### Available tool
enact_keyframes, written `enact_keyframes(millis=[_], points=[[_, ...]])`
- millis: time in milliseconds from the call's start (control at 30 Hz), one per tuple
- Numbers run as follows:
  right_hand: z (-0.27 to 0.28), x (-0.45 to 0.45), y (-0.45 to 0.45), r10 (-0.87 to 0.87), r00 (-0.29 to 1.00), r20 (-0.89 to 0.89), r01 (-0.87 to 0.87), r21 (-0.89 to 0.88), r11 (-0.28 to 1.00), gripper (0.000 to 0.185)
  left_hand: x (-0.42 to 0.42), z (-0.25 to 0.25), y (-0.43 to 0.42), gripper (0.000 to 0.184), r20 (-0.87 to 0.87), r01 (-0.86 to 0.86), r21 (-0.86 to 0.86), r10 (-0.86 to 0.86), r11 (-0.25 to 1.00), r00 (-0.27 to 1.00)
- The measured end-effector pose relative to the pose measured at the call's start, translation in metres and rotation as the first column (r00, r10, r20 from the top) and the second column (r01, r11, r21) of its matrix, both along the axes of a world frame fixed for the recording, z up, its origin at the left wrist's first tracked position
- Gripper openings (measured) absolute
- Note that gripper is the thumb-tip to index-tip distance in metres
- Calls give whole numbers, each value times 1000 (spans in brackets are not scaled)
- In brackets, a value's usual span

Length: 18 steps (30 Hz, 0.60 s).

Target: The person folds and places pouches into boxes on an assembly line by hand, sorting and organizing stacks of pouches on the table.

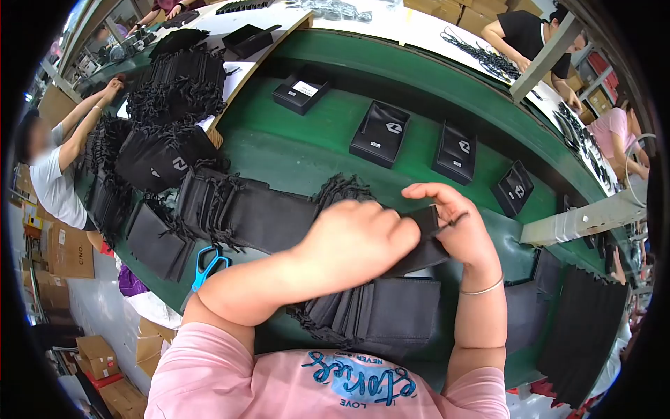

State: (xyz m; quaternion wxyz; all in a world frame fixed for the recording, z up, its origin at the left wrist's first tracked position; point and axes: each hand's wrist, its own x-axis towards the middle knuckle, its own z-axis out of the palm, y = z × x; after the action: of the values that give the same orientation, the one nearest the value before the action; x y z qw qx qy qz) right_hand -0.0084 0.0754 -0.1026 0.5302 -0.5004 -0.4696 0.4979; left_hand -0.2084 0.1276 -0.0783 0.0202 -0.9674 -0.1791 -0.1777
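Note:
A black fabric drawstring pouch (424, 219) is held up in front of my chest between both hands. My left hand (359, 241) is closed in a fist on the pouch's near side. Around its other side curl the fingers of my right hand (457, 227), with a dark cord end showing by them. The left fingertips are hidden. Below the hands lies a fanned stack of black pouches (401, 314). More pouches (272, 213) stretch out leftward beyond my left forearm, their cords bunched. Blue-handled scissors (209, 264) rest beside that forearm.
Several open black boxes (380, 133) with a white logo stand along the green bench (279, 150). High piles of pouches (174, 91) rise at the left. A metal post (586, 222) crosses at the right. Co-workers (63, 160) work at the left and across the bench.

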Motion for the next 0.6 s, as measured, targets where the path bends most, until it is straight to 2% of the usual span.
enact_keyframes(millis=[33, 167, 200, 267, 333, 367, 400, 433, 467, 500, 533, 600], points=[[-5, -1, 3, 0, 1000, 0, 0, -4, 1000, 25, 2, -3, -1, 37, 0, 0, -4, 0, 1000, 1000], [-24, 2, 6, 39, 999, -8, -37, 178, 983, 31, 13, -16, -8, 34, 188, 21, -39, -13, 999, 982], [-21, 3, 4, 31, 1000, -8, -29, 172, 985, 31, 13, -18, -6, 32, 219, 21, -47, -10, 999, 976], [-4, 6, 0, 29, 989, -142, -26, 23, 999, 28, 11, -17, 4, 30, 250, 30, -56, -15, 998, 968], [9, 7, -1, 13, 962, -274, -45, -113, 993, 25, 5, -14, 16, 29, 245, 2, -377, 98, 926, 965], [8, 6, -2, 10, 962, -274, -41, -110, 993, 25, 6, -16, 20, 29, 245, 5, -373, 93, 928, 965], [6, 3, -3, -21, 987, -157, 10, -69, 998, 24, 7, -22, 24, 27, 302, 65, -599, 150, 798, 941], [5, 1, -4, -57, 998, -38, 57, -20, 998, 23, 9, -30, 28, 24, 341, 141, -775, 220, 615, 914], [3, 0, -5, -102, 991, 81, 99, 34, 994, 23, 12, -36, 31, 22, 358, 230, -891, 295, 391, 886], [3, 0, -6, -151, 969, 197, 135, 90, 987, 22, 14, -38, 32, 20, 352, 321, -936, 371, 143, 859], [4, 1, -8, -154, 968, 199, 139, 91, 986, 22, 16, -38, 31, 20, 353, 323, -936, 368, 142, 860], [9, 0, -8, -173, 962, 213, 180, -18, 983, 23, 21, -36, 24, 20, 510, 470, -859, 424, 205, 748]])
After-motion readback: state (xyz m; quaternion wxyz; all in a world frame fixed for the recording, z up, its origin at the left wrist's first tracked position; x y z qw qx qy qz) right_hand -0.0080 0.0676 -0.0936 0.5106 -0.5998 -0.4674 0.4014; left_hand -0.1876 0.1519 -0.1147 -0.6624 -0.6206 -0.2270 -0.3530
